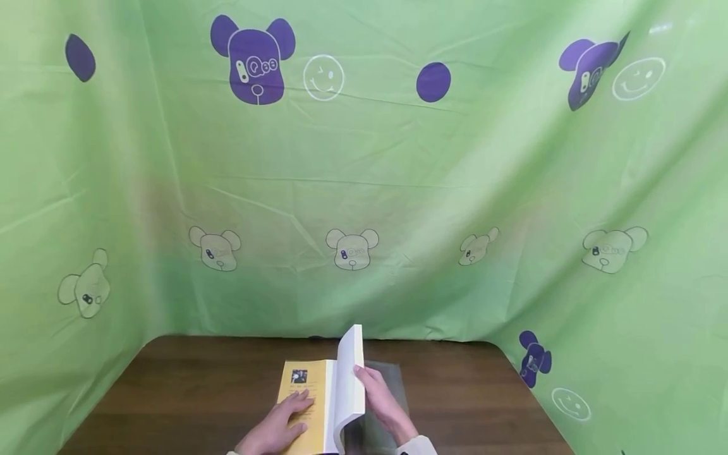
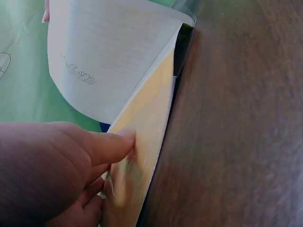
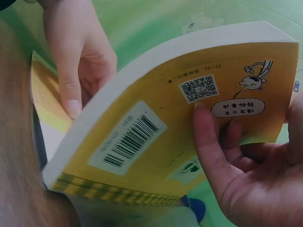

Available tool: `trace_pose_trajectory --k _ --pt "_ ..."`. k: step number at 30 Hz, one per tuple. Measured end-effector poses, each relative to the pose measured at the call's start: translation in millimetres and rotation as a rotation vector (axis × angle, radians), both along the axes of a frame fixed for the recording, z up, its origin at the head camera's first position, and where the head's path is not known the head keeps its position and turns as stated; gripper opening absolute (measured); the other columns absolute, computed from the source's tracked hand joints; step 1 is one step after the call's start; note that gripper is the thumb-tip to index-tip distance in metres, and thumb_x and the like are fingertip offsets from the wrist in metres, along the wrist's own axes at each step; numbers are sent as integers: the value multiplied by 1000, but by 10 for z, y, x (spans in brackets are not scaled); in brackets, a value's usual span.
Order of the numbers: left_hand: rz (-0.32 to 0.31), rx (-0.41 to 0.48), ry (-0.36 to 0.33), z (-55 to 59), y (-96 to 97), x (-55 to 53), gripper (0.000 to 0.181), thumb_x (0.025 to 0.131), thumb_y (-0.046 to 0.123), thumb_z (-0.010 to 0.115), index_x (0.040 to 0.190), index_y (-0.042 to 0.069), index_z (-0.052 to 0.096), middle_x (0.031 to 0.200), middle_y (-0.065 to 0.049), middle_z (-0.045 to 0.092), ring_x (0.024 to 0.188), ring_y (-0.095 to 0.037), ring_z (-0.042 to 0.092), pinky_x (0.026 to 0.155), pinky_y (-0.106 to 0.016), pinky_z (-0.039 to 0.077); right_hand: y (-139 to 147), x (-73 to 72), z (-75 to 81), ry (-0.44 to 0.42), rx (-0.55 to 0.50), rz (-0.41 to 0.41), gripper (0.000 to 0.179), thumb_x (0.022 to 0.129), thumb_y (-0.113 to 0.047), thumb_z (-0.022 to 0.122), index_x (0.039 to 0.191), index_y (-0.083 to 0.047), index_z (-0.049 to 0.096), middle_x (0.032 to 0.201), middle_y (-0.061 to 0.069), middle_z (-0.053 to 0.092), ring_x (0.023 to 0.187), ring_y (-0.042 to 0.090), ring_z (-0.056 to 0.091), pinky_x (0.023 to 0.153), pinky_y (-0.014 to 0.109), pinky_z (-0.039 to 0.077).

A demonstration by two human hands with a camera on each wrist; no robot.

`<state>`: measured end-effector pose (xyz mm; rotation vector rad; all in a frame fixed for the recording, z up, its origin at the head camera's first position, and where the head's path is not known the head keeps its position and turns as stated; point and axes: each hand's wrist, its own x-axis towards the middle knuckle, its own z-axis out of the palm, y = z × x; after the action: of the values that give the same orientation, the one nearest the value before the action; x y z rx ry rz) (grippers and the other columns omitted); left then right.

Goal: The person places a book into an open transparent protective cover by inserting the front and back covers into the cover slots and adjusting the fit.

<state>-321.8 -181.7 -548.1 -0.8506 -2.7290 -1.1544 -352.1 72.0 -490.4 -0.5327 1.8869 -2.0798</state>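
An open book stands partly raised on the table, its white page block lifted upright. Its yellow front cover and flap, bearing a small photo, lie to the left. My left hand rests on that yellow cover, fingers spread, thumb on its surface. My right hand grips the lifted pages and back cover from the right. In the right wrist view the yellow back cover shows a barcode and a QR code. A clear plastic sheet lies under the book's right side; how it attaches is hidden.
The dark brown wooden table extends on both sides of the book. A green curtain printed with bear heads and smiley faces hangs behind the table and along both sides.
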Motion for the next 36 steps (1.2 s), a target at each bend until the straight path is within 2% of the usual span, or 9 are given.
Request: trace_pose_trajectory --k 7,10,12,14,17,24,31,33,36 --pt "63 32 -54 39 -13 -58 36 103 19 57 129 -4 65 139 -27 60 128 -53 53 104 -64 44 -105 12 -16 10 -4 -33 52 111 -24 35 127 24 47 102 15 72 82 11 69 73 27 59" --pt "120 106 -160 149 -23 -120 42 107 27 49 128 -6 65 110 -24 71 97 -38 69 85 -47 57 -130 5 -14 12 7 -42 52 111 -23 34 127 24 48 100 14 71 82 11 68 72 26 59" --pt "194 147 -214 215 -10 -172 50 109 34 44 129 -7 64 106 -23 72 92 -32 69 83 -45 57 -143 -2 -16 8 13 -46 51 111 -23 34 126 23 48 99 12 71 81 11 68 71 26 59" --pt "273 221 -256 254 6 -210 57 110 39 38 133 -9 60 108 -26 70 95 -34 69 89 -47 56 -158 -2 -19 5 18 -42 51 111 -23 34 126 22 49 99 11 71 81 11 68 71 26 59" --pt "341 375 -273 248 22 -247 66 111 43 30 141 -12 51 141 -35 53 129 -50 53 110 -63 40 -181 6 -33 5 21 -40 51 110 -23 35 127 22 49 99 12 71 81 11 68 71 26 59" --pt "153 875 -470 269 81 -266 83 109 51 5 152 -21 10 157 -42 14 149 -55 14 122 -63 16 -198 17 -29 31 24 0 52 110 -23 36 131 24 45 108 24 70 85 11 69 75 26 59" --pt "157 901 -485 294 192 -235 88 106 58 6 156 -14 6 163 -35 8 151 -51 10 124 -59 12 -140 -29 -30 42 1 -18 54 111 -26 36 124 25 47 91 3 70 77 8 69 70 24 58" --pt "154 911 -478 296 198 -225 87 107 57 6 156 -14 3 164 -34 3 152 -50 4 124 -58 5 -129 -31 -43 33 -4 -15 55 111 -26 36 127 26 46 94 5 71 79 8 69 72 24 58" --pt "167 902 -473 285 191 -213 86 106 58 5 157 -12 9 163 -34 14 151 -49 15 124 -54 17 -128 -27 -68 25 -3 -12 56 111 -26 34 131 26 44 100 14 72 81 9 70 72 25 58"
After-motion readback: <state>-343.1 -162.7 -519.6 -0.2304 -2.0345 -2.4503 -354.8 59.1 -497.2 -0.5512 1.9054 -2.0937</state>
